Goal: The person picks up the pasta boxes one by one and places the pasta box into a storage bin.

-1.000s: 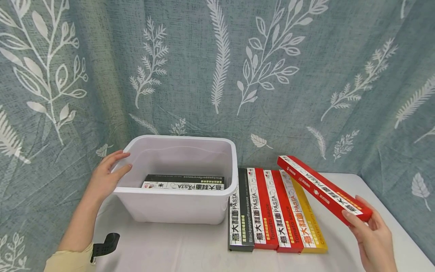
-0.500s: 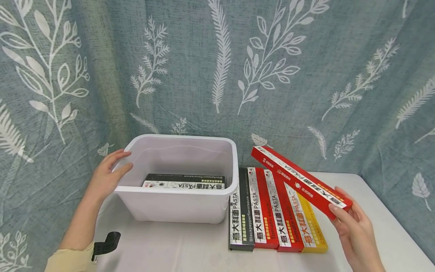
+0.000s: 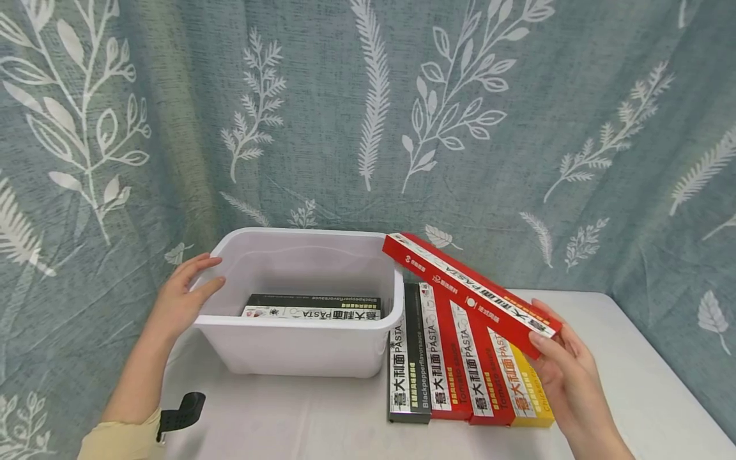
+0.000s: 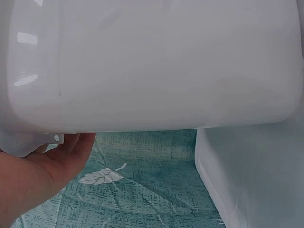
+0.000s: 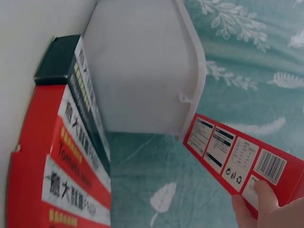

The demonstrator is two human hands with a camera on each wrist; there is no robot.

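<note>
My right hand (image 3: pixel 572 377) pinches the near end of a red pasta box (image 3: pixel 460 287), tilted with its far end raised to the right rim of a white plastic bin (image 3: pixel 299 348). In the right wrist view, the box's printed underside shows a barcode, with the thumb (image 5: pixel 267 194) against it. My left hand (image 3: pixel 181 300) holds the bin's left rim, and in the left wrist view its fingers (image 4: pixel 85 147) reach under the lip. Inside the bin lies a black pepper pasta box (image 3: pixel 313 300).
Right of the bin, a row of pasta boxes lies side by side: a black box (image 3: pixel 418 383), two red tomato boxes (image 3: pixel 454 383) and a yellow chicken curry box (image 3: pixel 535 396). All rest on a white table (image 3: pixel 287 421). A leaf-patterned curtain (image 3: pixel 322 128) hangs behind.
My right hand has carried the red pasta box leftward over the row, bringing its far end to the bin's right rim. The left hand stays on the bin.
</note>
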